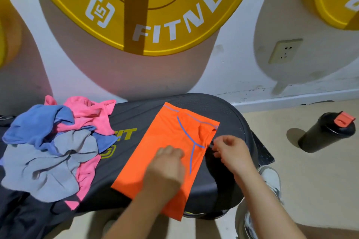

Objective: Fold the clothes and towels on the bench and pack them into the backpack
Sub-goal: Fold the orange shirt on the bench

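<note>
Head view.

1. Surface (136, 114): black padded bench with yellow lettering, standing against a white wall.
2. Orange garment (165, 137): trimmed with thin blue piping, folded into a long narrow rectangle. It lies flat toward the right end of the surface, and its near end reaches the front edge.
3. Left hand (167, 169): palm down on the middle of the orange garment, fingers bent. It is motion-blurred, so whether it grips the cloth or only presses on it cannot be told.
4. Right hand (231, 151): just beside the garment's right edge, fingers curled with thumb and forefinger drawn together. Whether they pinch the cloth cannot be told.
5. Pile of cloths (54, 141): loose, crumpled blue, pink and grey pieces heaped at the left end of the surface, apart from the orange garment.
6. Dark garment (23, 217): lies at the lower left, partly under the pile.
7. Bottle (326, 134): black with an orange-red flip lid, upright on the floor to the right, well apart from the surface.
8. Yellow weight plate (136, 6): on the wall above, with white lettering.
9. Wall socket (285, 50): to the right of the plate.
10. Pale shoe (272, 180): on the floor beside the right forearm.
</note>
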Tool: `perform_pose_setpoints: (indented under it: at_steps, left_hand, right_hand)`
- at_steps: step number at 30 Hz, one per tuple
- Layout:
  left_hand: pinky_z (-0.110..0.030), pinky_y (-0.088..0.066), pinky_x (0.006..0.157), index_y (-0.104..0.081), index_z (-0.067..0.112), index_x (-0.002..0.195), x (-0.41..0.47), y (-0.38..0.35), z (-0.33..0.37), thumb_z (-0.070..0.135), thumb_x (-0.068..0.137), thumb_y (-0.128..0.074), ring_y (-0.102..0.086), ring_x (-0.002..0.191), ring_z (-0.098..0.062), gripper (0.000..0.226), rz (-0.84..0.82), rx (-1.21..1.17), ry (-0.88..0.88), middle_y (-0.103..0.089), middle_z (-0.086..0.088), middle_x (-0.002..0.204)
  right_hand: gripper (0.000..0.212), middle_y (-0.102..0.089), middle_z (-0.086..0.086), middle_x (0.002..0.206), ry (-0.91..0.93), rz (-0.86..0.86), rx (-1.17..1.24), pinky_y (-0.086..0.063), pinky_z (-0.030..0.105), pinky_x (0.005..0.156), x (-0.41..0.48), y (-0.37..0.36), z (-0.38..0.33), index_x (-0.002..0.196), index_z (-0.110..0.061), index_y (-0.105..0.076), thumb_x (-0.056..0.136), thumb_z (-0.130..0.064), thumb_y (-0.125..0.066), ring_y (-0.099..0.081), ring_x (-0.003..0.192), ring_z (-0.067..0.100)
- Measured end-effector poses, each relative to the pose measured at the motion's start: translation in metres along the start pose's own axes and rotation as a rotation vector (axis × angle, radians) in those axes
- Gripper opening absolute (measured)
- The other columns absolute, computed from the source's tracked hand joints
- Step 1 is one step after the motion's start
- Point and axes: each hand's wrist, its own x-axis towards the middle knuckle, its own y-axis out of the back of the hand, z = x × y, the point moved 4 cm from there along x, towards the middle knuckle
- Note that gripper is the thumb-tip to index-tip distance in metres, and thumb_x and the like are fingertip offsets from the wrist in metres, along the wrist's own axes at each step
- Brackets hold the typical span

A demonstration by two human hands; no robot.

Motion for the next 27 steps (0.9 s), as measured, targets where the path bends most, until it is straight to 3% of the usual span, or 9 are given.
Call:
perform_pose_setpoints:
  at_steps: [2, 4, 7, 9, 12, 15, 20, 24, 27]
  left_hand:
    - [-0.034, -0.047, 0.078, -0.062, 0.020, 0.098, 0.019, -0.015, 0.035, 0.037, 0.081, -0.041, -0.061, 0.088, -0.027, 0.032, 0.056, -0.120, -0.016, -0.064, -0.003, 0.093]
    - [-0.037, -0.044, 0.089, -0.052, 0.017, 0.112, 0.040, -0.025, 0.053, 0.040, 0.087, -0.051, -0.056, 0.105, -0.028, 0.034, 0.002, -0.197, 0.091, -0.061, -0.006, 0.110]
    - [-0.036, -0.042, 0.089, -0.045, 0.017, 0.116, 0.062, -0.029, 0.059, 0.036, 0.088, -0.057, -0.053, 0.113, -0.027, 0.036, 0.023, -0.221, 0.238, -0.057, -0.006, 0.118]
    - [-0.035, -0.046, 0.081, -0.052, 0.020, 0.107, 0.066, -0.034, 0.057, 0.030, 0.085, -0.061, -0.060, 0.103, -0.024, 0.025, 0.081, -0.190, 0.249, -0.062, -0.003, 0.106]
    - [-0.025, -0.046, 0.049, -0.056, 0.024, 0.074, 0.062, -0.036, 0.056, 0.027, 0.058, -0.080, -0.064, 0.064, -0.017, 0.029, 0.181, -0.140, 0.152, -0.061, 0.005, 0.068]
    - [-0.022, -0.041, 0.041, -0.057, 0.025, 0.067, 0.058, -0.037, 0.062, 0.030, 0.048, -0.082, -0.060, 0.054, -0.013, 0.032, 0.198, -0.057, 0.026, -0.056, 0.007, 0.063]
    - [-0.024, -0.047, 0.047, -0.061, 0.026, 0.077, 0.056, -0.041, 0.068, 0.024, 0.051, -0.084, -0.060, 0.066, -0.015, 0.034, 0.133, -0.091, -0.051, -0.054, 0.006, 0.073]
    - [-0.035, -0.051, 0.075, -0.059, 0.020, 0.100, 0.055, -0.043, 0.067, 0.022, 0.079, -0.053, -0.055, 0.096, -0.024, 0.023, 0.144, -0.165, -0.142, -0.054, 0.001, 0.100]
    - [-0.035, -0.038, 0.096, -0.055, 0.021, 0.125, 0.057, -0.048, 0.061, 0.034, 0.078, -0.036, -0.050, 0.120, -0.018, 0.053, 0.100, -0.074, -0.104, -0.055, 0.006, 0.130]
  right_hand:
    - [0.017, -0.069, 0.004, 0.068, 0.011, 0.037, 0.006, -0.046, 0.034, 0.063, 0.026, 0.000, -0.006, 0.067, -0.015, -0.065, 0.082, -0.020, -0.060, -0.061, 0.060, 0.015]
    - [0.004, -0.071, 0.005, 0.077, 0.002, 0.036, 0.035, -0.053, 0.039, 0.072, 0.046, -0.006, -0.008, 0.076, -0.019, -0.063, 0.077, -0.023, -0.065, -0.066, 0.068, 0.020]
    - [0.019, -0.070, 0.003, 0.086, 0.005, 0.078, 0.002, -0.056, 0.041, 0.079, 0.064, -0.013, -0.007, 0.086, -0.023, -0.061, 0.070, -0.024, -0.072, -0.068, 0.079, 0.024]
    - [0.018, -0.069, -0.001, 0.082, 0.053, 0.118, -0.046, -0.054, 0.033, 0.074, 0.068, -0.017, -0.011, 0.083, -0.026, -0.061, 0.073, -0.015, -0.072, -0.065, 0.075, 0.020]
    - [0.023, -0.067, -0.009, 0.075, 0.237, 0.113, -0.134, -0.048, 0.023, 0.065, 0.071, -0.019, -0.023, 0.079, -0.028, -0.063, 0.078, -0.005, -0.066, -0.061, 0.068, 0.012]
    - [0.028, -0.065, -0.014, 0.076, 0.402, 0.091, -0.270, -0.045, 0.020, 0.069, 0.070, -0.015, -0.034, 0.088, -0.028, -0.064, 0.078, -0.002, -0.064, -0.060, 0.072, 0.008]
    - [0.027, -0.064, -0.008, 0.085, 0.499, 0.106, -0.423, -0.047, 0.028, 0.079, 0.069, -0.010, -0.030, 0.100, -0.020, -0.065, 0.080, -0.002, -0.064, -0.062, 0.085, 0.015]
    - [0.029, -0.058, 0.008, 0.114, 0.630, 0.279, -0.372, -0.050, 0.042, 0.089, 0.070, -0.006, -0.021, 0.110, -0.008, -0.065, 0.084, 0.002, -0.058, -0.058, 0.102, 0.022]
    - [0.032, -0.056, 0.008, 0.127, 0.801, 0.247, -0.352, -0.039, 0.021, 0.099, 0.055, -0.006, -0.022, 0.114, -0.006, -0.065, 0.086, -0.006, -0.049, -0.053, 0.115, 0.017]
